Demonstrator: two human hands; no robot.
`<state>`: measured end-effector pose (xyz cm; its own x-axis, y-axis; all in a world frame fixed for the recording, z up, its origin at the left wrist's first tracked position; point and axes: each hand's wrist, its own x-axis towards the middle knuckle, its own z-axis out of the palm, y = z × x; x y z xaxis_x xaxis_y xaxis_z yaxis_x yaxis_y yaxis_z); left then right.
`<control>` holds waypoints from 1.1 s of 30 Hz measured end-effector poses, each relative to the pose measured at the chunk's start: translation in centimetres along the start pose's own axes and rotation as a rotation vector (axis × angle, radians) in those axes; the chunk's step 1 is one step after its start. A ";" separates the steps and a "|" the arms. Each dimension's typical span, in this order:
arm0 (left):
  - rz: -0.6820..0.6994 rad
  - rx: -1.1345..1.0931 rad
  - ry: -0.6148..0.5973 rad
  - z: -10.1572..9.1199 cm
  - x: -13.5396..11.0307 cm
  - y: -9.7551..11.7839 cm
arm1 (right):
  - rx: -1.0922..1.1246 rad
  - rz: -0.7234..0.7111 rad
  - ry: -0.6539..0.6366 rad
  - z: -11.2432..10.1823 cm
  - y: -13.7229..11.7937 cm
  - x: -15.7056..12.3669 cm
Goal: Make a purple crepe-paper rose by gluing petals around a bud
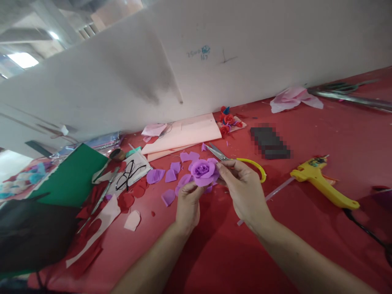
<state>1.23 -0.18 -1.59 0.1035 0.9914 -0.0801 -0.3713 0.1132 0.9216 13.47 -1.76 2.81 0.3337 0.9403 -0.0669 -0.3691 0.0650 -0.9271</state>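
Note:
A purple paper rose (202,171) is held above the red table between both hands. My left hand (189,206) pinches it from below, near its base. At its right edge, the thumb and fingers of my right hand (240,185) are closed on an outer petal. Several loose purple petals (156,176) lie on the table behind and left of the rose. Scissors with yellow handles (259,166) lie behind my right hand, their blades pointing back and left. The underside of the rose is hidden.
A yellow glue gun (324,183) lies at the right, near a blurred black object (269,142). Peach paper sheets (186,132) and small red flowers (228,119) lie along the white wall. Black-framed glasses (128,175), red scraps and green sheet (73,175) are at left.

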 end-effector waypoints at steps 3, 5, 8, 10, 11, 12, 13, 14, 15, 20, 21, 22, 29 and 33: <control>0.016 0.006 -0.011 -0.1 0.0 -0.1 | 0.001 -0.012 0.001 0.0 0.0 0.0; 0.024 0.017 -0.031 -0.1 0.0 -0.1 | -0.009 -0.012 0.005 0.0 0.0 0.0; 0.036 0.028 -0.049 0.0 0.0 0.0 | -0.001 0.016 0.000 0.2 -0.2 -0.2; 0.036 0.033 -0.047 0.1 0.0 0.1 | 0.016 0.045 -0.004 0.3 -0.5 -0.3; 0.036 0.035 -0.046 0.1 0.0 0.2 | 0.022 0.057 -0.008 0.4 -0.7 -0.4; 0.035 0.038 -0.047 0.1 0.0 0.2 | 0.022 0.063 -0.009 0.4 -0.8 -0.5; 0.039 0.043 -0.044 0.1 0.0 0.3 | 0.019 0.063 -0.011 0.5 -0.9 -0.6; 0.043 0.049 -0.041 0.0 0.0 0.3 | 0.017 0.060 -0.014 0.5 -0.9 -0.6; 0.048 0.056 -0.036 0.0 0.0 0.3 | 0.015 0.054 -0.016 0.5 -0.9 -0.7; 0.064 0.082 -0.027 -0.2 0.2 0.2 | 0.043 0.045 0.009 0.3 -0.5 -0.5; 0.070 0.081 -0.027 -0.2 0.2 0.3 | 0.060 0.050 0.011 0.2 -0.5 -0.5; 0.073 0.079 -0.026 -0.3 0.2 0.3 | 0.078 0.052 0.007 0.2 -0.5 -0.4; 0.074 0.099 -0.033 -0.3 0.0 0.6 | 0.051 0.042 -0.035 0.0 -1.1 -0.1; 0.083 0.101 -0.034 -0.3 0.1 0.5 | 0.045 0.042 -0.040 0.1 -1.0 -0.1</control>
<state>0.75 -0.03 -1.27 0.1081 0.9941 0.0094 -0.2855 0.0220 0.9581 13.71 -1.87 3.80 0.2828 0.9550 -0.0899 -0.4209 0.0393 -0.9063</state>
